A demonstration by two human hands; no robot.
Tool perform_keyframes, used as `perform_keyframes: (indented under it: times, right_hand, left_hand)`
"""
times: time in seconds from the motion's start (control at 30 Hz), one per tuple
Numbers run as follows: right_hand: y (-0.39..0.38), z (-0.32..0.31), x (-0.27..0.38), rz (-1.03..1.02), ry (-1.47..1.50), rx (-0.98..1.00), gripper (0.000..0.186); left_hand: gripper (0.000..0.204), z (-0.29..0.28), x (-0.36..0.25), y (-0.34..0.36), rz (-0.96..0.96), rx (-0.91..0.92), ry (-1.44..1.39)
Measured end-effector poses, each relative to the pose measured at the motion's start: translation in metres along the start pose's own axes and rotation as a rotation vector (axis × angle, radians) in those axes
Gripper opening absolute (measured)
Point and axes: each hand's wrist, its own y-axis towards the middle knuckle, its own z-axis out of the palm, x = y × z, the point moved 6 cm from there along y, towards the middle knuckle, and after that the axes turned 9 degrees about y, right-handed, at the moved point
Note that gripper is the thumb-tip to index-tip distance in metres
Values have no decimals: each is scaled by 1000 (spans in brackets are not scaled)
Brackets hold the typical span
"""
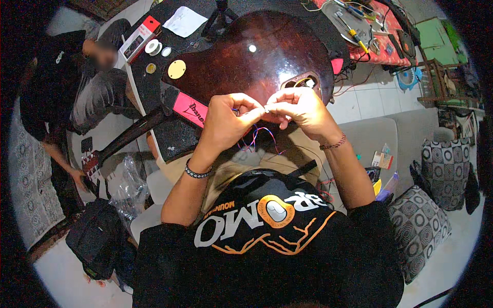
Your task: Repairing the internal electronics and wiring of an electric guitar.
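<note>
My left hand (231,117) and my right hand (304,112) meet fingertip to fingertip over the near edge of a dark brown guitar body (231,59). Both are closed in a pinch on thin wires. A tiny pale tip shows between the fingers; what it is cannot be made out. Thin red and blue wires (255,137) hang in loops below my hands. Just beyond my right hand, an opening (311,82) in the guitar's back shows a light-coloured part and wiring. The guitar lies back up, its neck (134,134) reaching left.
A pink strip (189,109) lies under the neck end, and a round cream cover (176,69) rests on the body. Solder spool (152,47), red-and-white box (140,39) and paper (184,21) are at far left. Tools including a yellow-handled screwdriver (359,42) lie far right. Another person (100,77) sits left.
</note>
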Motion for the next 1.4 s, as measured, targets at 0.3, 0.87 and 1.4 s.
perform_keyframes:
  times: [0.3,0.87,1.4]
  right_hand:
    - [-6,-3,0,84,155,-11,15]
    - [-9,-6,-2,61,191,-20,15]
    - [-5,4,9,-46,40,-41,18]
  left_hand:
    - [12,-4,-30,-9,67,-121,12]
    - [16,8,-7,4,-13,87,-192]
    - [14,9,3,11,-50,92,-202]
